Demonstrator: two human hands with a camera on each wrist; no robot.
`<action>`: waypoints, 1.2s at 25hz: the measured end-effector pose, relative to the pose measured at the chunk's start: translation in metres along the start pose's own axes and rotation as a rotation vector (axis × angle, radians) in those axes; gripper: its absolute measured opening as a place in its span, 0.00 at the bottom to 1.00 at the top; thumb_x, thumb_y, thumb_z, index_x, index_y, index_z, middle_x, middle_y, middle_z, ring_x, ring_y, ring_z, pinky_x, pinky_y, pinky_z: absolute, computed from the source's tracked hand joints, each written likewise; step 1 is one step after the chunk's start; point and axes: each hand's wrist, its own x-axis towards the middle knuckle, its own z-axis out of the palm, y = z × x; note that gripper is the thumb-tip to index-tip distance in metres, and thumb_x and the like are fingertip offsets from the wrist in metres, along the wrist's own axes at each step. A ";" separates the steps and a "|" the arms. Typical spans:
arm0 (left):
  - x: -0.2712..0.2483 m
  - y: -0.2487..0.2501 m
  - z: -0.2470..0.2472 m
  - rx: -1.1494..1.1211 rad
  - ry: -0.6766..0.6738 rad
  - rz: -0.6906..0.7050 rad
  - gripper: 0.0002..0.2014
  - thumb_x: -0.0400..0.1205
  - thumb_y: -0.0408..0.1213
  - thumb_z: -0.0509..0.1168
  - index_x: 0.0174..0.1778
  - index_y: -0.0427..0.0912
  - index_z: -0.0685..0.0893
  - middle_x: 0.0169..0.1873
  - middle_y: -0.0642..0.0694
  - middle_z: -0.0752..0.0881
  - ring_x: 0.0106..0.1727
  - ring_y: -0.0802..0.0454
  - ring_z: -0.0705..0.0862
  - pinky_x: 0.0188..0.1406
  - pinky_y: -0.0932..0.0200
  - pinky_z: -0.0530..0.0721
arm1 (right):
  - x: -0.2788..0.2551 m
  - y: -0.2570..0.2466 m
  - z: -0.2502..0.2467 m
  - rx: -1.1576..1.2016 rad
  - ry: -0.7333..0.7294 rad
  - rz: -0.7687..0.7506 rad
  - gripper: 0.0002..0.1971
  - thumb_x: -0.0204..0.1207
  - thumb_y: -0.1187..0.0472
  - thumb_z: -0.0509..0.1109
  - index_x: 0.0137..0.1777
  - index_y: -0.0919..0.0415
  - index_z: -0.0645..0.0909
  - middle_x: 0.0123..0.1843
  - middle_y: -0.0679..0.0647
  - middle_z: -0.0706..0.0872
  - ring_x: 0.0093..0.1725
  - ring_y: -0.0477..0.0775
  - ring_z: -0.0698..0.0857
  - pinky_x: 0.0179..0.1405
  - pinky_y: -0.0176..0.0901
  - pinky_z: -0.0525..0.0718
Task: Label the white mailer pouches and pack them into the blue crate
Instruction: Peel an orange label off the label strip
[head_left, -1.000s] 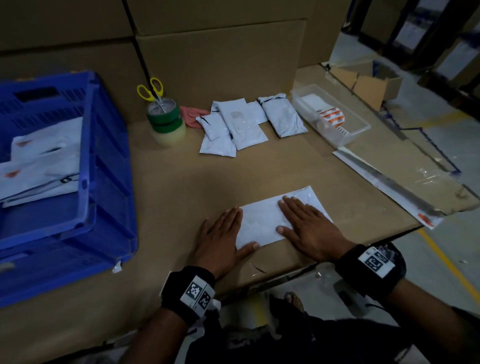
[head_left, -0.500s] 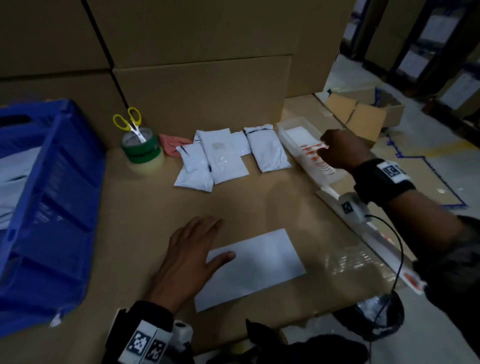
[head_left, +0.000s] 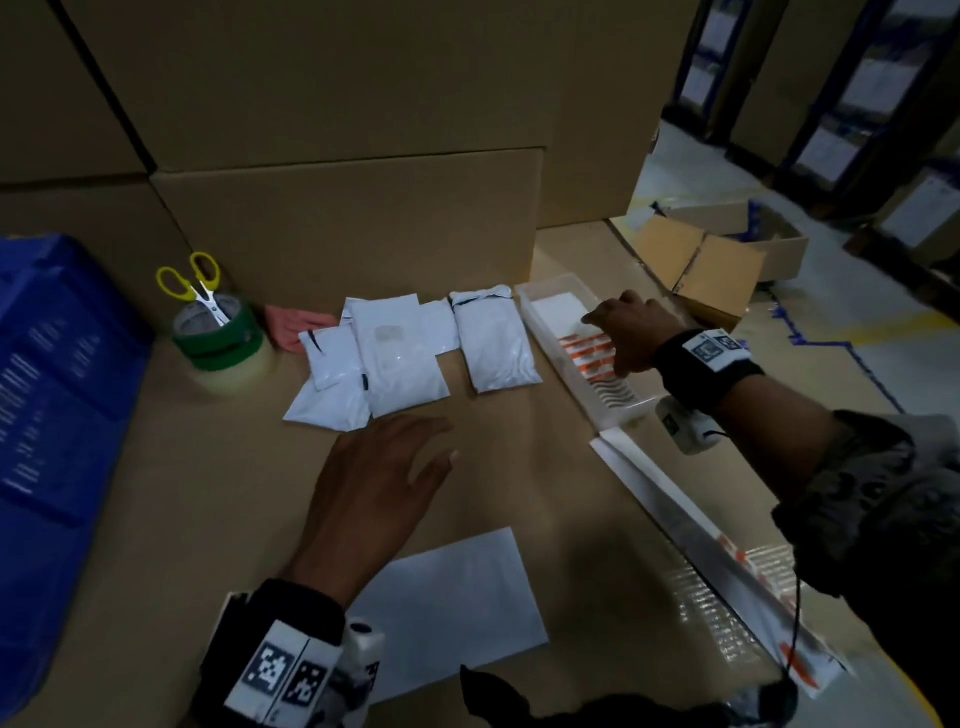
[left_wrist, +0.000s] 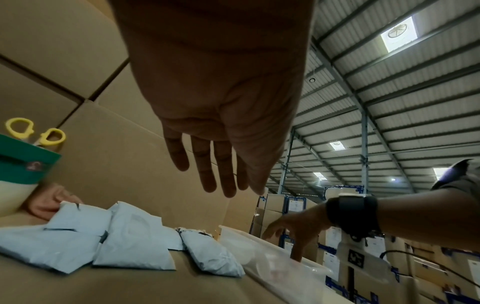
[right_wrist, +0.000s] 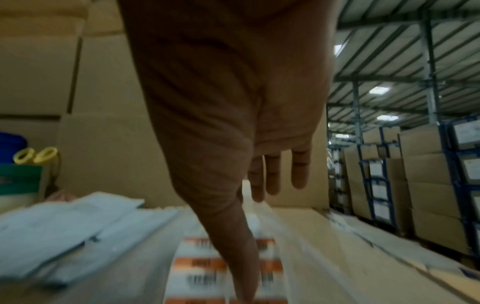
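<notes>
A flat white mailer pouch (head_left: 447, 603) lies near the table's front edge. My left hand (head_left: 434, 441) hovers just beyond it with straight, spread fingers and holds nothing; it is short of the pile of filled white pouches (head_left: 384, 364). One more pouch (head_left: 496, 345) lies to the right of the pile. My right hand (head_left: 608, 335) reaches into a clear tray (head_left: 545, 291), its thumb (right_wrist: 244, 257) pressing down on a sheet of orange-and-white labels (head_left: 584, 348). The blue crate (head_left: 57, 389) stands at the left; its inside is out of view.
Stacked tape rolls (head_left: 221, 345) holding yellow scissors (head_left: 195, 283) stand left of the pile, with a pink cloth (head_left: 285, 327) beside them. Cardboard boxes wall off the back. A long label strip (head_left: 685, 514) lies along the right edge. An open carton (head_left: 717, 260) sits beyond.
Both hands left the flat mailer. The right hand swung out to the label tray; the left hand lifted and moved forward toward the pile. The head view shifted right.
</notes>
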 end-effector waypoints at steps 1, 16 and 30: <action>0.002 0.004 0.004 0.001 -0.007 0.001 0.14 0.86 0.55 0.66 0.67 0.59 0.86 0.65 0.61 0.86 0.67 0.61 0.80 0.62 0.66 0.67 | -0.008 0.004 -0.003 0.044 0.026 0.012 0.39 0.73 0.54 0.82 0.84 0.52 0.71 0.78 0.58 0.77 0.74 0.64 0.73 0.68 0.57 0.78; -0.020 0.034 0.055 -0.154 -0.295 0.054 0.11 0.86 0.51 0.67 0.63 0.58 0.89 0.60 0.64 0.88 0.62 0.66 0.79 0.52 0.85 0.65 | -0.195 -0.032 0.136 0.457 -0.031 0.426 0.24 0.79 0.41 0.73 0.70 0.53 0.79 0.64 0.57 0.81 0.64 0.62 0.81 0.58 0.56 0.81; -0.081 0.018 0.009 -0.283 -0.311 0.035 0.11 0.85 0.55 0.68 0.60 0.60 0.89 0.57 0.69 0.88 0.55 0.78 0.80 0.50 0.85 0.69 | -0.223 -0.057 0.099 0.682 0.035 0.506 0.09 0.78 0.52 0.76 0.44 0.57 0.83 0.47 0.60 0.83 0.49 0.66 0.86 0.43 0.52 0.83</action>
